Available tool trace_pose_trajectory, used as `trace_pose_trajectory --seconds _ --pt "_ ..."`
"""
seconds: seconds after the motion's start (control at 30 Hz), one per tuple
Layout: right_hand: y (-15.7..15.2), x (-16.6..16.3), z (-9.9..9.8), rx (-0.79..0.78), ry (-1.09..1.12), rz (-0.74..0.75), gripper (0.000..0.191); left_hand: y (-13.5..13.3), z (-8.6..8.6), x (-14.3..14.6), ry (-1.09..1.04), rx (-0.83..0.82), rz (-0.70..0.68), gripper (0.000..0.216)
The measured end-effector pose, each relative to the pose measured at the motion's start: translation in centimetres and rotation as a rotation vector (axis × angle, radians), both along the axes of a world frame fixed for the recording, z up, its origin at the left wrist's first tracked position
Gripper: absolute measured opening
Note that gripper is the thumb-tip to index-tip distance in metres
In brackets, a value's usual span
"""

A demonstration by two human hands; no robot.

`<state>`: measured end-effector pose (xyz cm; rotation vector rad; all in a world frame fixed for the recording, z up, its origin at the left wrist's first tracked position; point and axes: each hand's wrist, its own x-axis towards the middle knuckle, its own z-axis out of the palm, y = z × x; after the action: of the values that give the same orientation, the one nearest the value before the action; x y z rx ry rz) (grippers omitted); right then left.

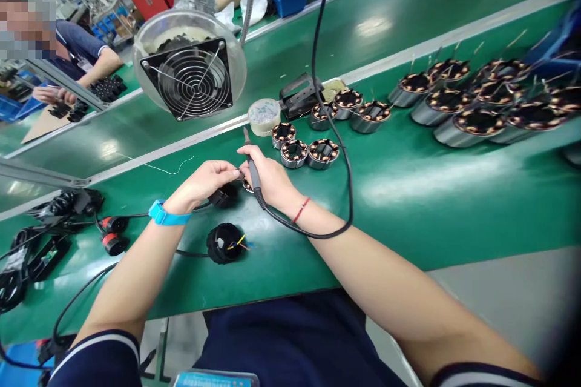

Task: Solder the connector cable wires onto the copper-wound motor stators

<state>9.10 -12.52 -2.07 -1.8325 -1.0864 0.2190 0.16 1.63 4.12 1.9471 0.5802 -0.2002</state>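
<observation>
My right hand (271, 178) is closed around a soldering iron (254, 174), its tip pointing up and away from me, its black cord looping over my wrist. Fingers of my left hand (206, 181) are pinched together, close to the right fingertips; what they grip is too small to make out. Partly hidden between the hands is a motor stator (247, 184) with copper windings. Beside it, under my left hand, sits a black round housing (223, 195) with a cable. Nearer to me lies another black housing (224, 243) with coloured wires sticking out.
Several stators (323, 153) stand beyond my right hand, more at the right (469, 123). A fume extractor fan (190, 81) hangs ahead. Near it are a round tin (264, 117) and an iron stand (299, 96). Cables with red-ringed connectors (113, 243) lie left. Co-workers sit across.
</observation>
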Motion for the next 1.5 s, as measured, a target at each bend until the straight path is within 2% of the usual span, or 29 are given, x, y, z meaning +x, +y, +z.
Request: trace_pose_trajectory --seconds 0.13,0.27,0.43,0.63,0.8,0.9,1.0,1.07,1.17,1.23,1.33,1.5 --pt "-0.3 0.0 0.6 0.037 -0.051 0.008 0.045 0.6 0.3 -0.4 0.036 -0.035 -0.001 0.019" --pt "-0.6 -0.1 1.4 0.083 -0.139 -0.024 0.044 0.3 -0.1 -0.1 -0.032 -0.061 0.12 0.018" --pt "-0.8 -0.2 1.9 0.05 -0.167 -0.017 0.039 0.0 -1.1 0.3 -0.117 -0.103 0.229 0.019" --pt "-0.6 -0.4 1.6 0.022 -0.248 0.036 0.038 0.5 -1.3 0.1 -0.097 -0.11 0.114 0.02" --pt "0.0 -0.6 0.9 0.042 -0.258 -0.027 0.035 0.6 -0.8 -0.5 -0.086 -0.138 0.084 0.027" --pt "0.2 -0.9 0.5 0.057 -0.229 -0.096 0.035 0.0 -0.5 -1.0 -0.092 -0.059 0.035 0.021" --pt "-0.1 -0.9 0.8 0.081 -0.171 -0.082 0.038 -0.5 -0.3 -1.6 -0.217 0.052 0.003 0.016" --pt "-0.6 -0.7 1.6 0.087 -0.145 -0.057 0.04 -0.7 -0.3 -2.0 -0.284 0.214 -0.084 0.016" --pt "-1.5 -0.6 2.9 0.061 -0.15 -0.02 0.04 -0.6 -0.5 -2.4 -0.274 0.458 -0.198 0.008" --pt "-1.8 -0.7 3.4 0.015 -0.182 0.026 0.041 -0.7 -0.8 -2.4 -0.277 0.513 -0.168 0.011" --pt "-1.8 -1.3 2.9 -0.054 -0.253 0.041 0.038 -1.0 -1.6 -2.3 -0.313 0.503 -0.091 0.014" --pt "-0.9 -2.2 0.7 0.031 -0.29 -0.06 0.036 -1.9 -2.3 -2.6 -0.36 0.521 -0.028 0.016"
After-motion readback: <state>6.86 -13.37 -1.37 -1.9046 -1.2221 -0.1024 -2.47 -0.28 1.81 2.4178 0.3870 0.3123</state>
